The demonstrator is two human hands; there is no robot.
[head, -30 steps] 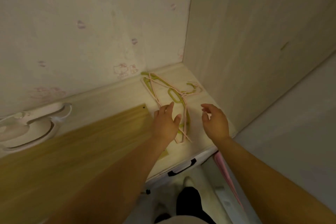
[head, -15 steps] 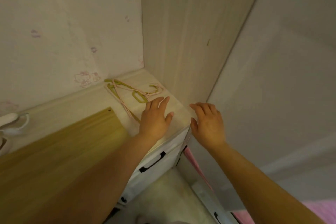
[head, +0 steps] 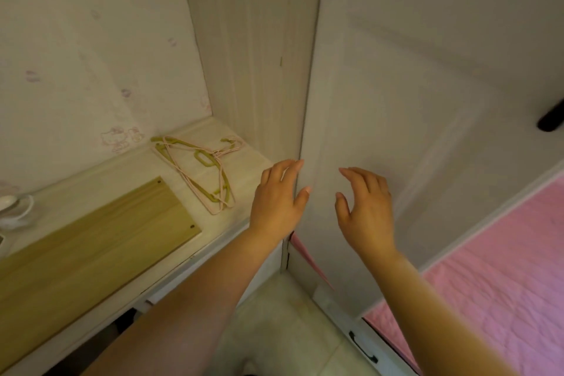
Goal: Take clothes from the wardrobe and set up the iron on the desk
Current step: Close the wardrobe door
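Note:
A white wardrobe door (head: pixel 396 101) stands closed at the right, with a black handle (head: pixel 551 120) at its far edge. My left hand (head: pixel 279 201) hovers at the door's left edge, fingers relaxed, holding nothing. My right hand (head: pixel 366 210) is raised in front of the door panel, fingers loosely spread, empty. A pile of green and pink hangers (head: pixel 201 171) lies on the pale desk (head: pixel 134 168) left of my hands. No iron or clothes can be made out.
A light wooden board (head: pixel 91 247) lies flat on the desk. A white object (head: pixel 15 210) sits at the desk's left edge. Pink bedding (head: pixel 494 284) lies at the lower right. A pink strip of cloth (head: pixel 308 259) hangs at the door's lower edge.
My view and both hands have swung right, away from the hangers on the desk toward the wardrobe door. The hangers stay where they lay.

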